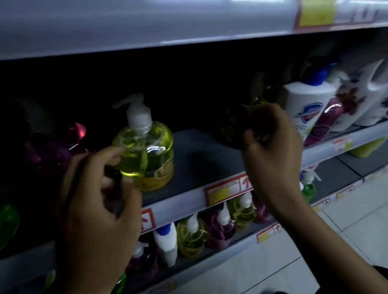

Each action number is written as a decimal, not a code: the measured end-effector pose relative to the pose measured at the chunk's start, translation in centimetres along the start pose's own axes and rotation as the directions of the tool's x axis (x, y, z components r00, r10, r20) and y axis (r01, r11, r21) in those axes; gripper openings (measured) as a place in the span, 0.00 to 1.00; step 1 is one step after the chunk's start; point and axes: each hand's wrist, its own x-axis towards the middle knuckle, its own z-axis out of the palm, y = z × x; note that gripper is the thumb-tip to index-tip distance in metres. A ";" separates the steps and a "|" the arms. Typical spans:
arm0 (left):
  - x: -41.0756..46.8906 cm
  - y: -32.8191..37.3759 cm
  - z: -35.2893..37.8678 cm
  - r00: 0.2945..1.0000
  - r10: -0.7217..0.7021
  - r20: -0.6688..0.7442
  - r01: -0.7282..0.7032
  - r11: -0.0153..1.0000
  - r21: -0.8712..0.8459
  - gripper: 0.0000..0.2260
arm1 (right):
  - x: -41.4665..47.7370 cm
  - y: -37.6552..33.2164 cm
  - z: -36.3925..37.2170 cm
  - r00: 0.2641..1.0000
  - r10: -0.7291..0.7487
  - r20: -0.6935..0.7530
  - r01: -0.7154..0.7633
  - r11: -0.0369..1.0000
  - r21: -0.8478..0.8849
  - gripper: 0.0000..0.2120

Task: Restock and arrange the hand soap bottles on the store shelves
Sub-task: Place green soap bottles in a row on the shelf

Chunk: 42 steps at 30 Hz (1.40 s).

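Because the bottles likely need a neat row, the left hand (101, 197) curls round the yellow soap bottle (146, 156) near the shelf (201, 162) edge, while the right hand (271, 150) grips a dark bottle (234, 127) farther back.

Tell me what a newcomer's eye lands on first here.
The brightly lit yellow soap bottle with its white pump stands out on the dark middle shelf, the left hand touching its lower side. To its right, the right hand curls round a dark bottle that shadow nearly hides. Farther right stands a white bottle with a blue cap.
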 end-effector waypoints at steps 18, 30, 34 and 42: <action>7.9 11.9 19.6 0.903 0.031 0.428 0.049 0.983 -0.175 0.16 | 8.5 10.1 -7.9 0.979 0.102 0.177 -0.089 0.993 -0.078 0.16; 3.6 12.0 17.5 0.888 0.028 0.459 0.026 0.993 -0.111 0.03 | 5.9 9.3 -12.2 0.943 0.078 0.324 -0.089 0.996 0.020 0.14; 3.0 13.1 14.9 0.919 0.072 0.388 0.011 0.978 -0.209 0.04 | 4.8 6.5 -14.0 0.967 -0.035 0.254 -0.014 0.982 0.188 0.13; 2.5 16.3 3.4 0.947 0.234 0.222 -0.193 0.962 -0.194 0.18 | 1.2 -1.3 -15.2 0.952 -0.274 0.133 0.175 0.850 0.497 0.23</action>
